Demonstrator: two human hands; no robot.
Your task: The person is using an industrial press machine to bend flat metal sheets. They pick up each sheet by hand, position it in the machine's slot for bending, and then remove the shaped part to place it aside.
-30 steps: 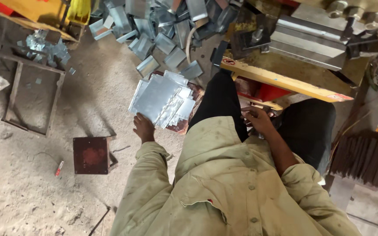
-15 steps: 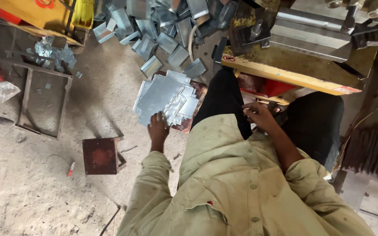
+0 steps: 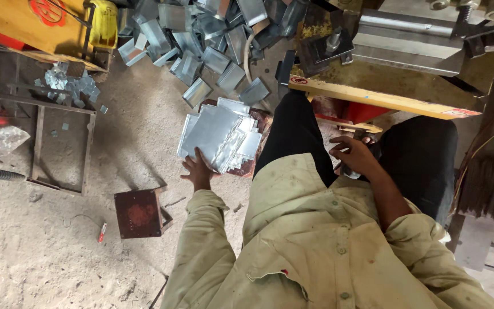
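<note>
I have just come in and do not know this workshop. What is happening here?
A seated person in a stained pale shirt works at a yellow machine. The left hand touches the near edge of a stack of flat metal sheets beside the knee. The right hand rests between the knees, below the machine. A heap of bent metal pieces lies on the dusty floor beyond the stack.

Person wore a stained pale khaki button-up shirt (image 3: 327,240), small buttons down the front, long sleeves pushed up near the right hand (image 3: 354,155), cuff down at the left hand (image 3: 199,169). Black trousers (image 3: 418,154). Bare hands, no gloves.
</note>
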